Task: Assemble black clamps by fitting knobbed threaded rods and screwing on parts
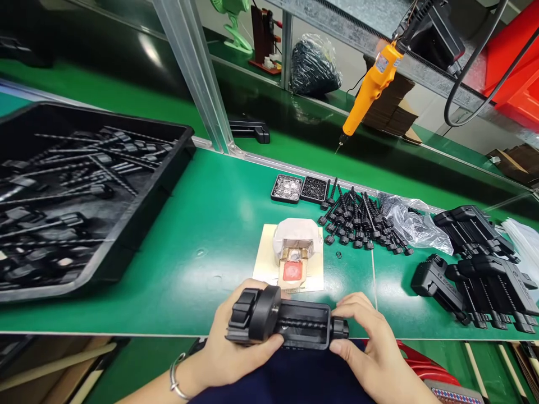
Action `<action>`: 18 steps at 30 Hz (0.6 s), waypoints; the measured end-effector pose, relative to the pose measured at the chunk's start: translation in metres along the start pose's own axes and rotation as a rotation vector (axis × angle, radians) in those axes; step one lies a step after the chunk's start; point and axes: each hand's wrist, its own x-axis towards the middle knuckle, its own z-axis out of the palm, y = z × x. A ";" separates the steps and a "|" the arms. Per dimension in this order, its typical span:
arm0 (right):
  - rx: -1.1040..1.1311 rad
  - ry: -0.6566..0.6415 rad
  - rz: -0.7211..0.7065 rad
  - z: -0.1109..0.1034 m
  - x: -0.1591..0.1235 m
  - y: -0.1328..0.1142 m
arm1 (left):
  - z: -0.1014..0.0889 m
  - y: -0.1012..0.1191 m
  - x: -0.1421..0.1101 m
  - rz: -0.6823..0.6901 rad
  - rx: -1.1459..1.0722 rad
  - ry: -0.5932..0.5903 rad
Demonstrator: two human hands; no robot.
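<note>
Just below the table's front edge I hold a black plastic clamp part with both hands. My left hand is wrapped round its ribbed left end, thumb on the underside. My right hand pinches the small knob on its right end between thumb and fingers. A threaded black rod lies inside the part's open frame. Beyond the hands, a cloth-covered fixture with a red pad stands on a cream sheet.
A big black tray of finished parts fills the left. Two small trays of screws, a heap of black threaded rods, a plastic bag and stacked black clamp bodies lie to the right. An orange electric screwdriver hangs overhead.
</note>
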 end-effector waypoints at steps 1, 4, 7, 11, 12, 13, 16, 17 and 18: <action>-0.006 0.028 -0.010 0.000 0.000 0.001 | -0.002 0.000 0.001 0.020 0.010 -0.012; -0.003 0.033 -0.008 0.000 0.000 0.002 | -0.005 0.000 0.005 0.017 0.063 -0.045; 0.006 -0.027 0.020 -0.001 0.000 0.002 | -0.004 -0.002 0.004 -0.005 0.066 -0.042; -0.018 0.003 0.016 0.002 0.000 0.004 | 0.000 -0.008 -0.004 -0.021 -0.017 -0.020; -0.024 0.023 0.014 0.003 0.000 0.004 | 0.000 -0.009 -0.005 -0.027 -0.030 -0.024; -0.028 0.042 0.010 0.003 0.000 0.004 | 0.000 -0.009 -0.005 -0.026 -0.034 -0.022; -0.020 0.075 -0.016 0.003 0.001 0.004 | -0.002 -0.007 -0.002 0.023 0.009 -0.026; -0.010 0.070 -0.017 0.002 0.001 0.003 | -0.002 -0.006 -0.001 0.034 0.027 -0.022; -0.002 0.055 -0.010 0.001 0.002 0.002 | -0.002 -0.006 -0.001 0.032 0.036 -0.017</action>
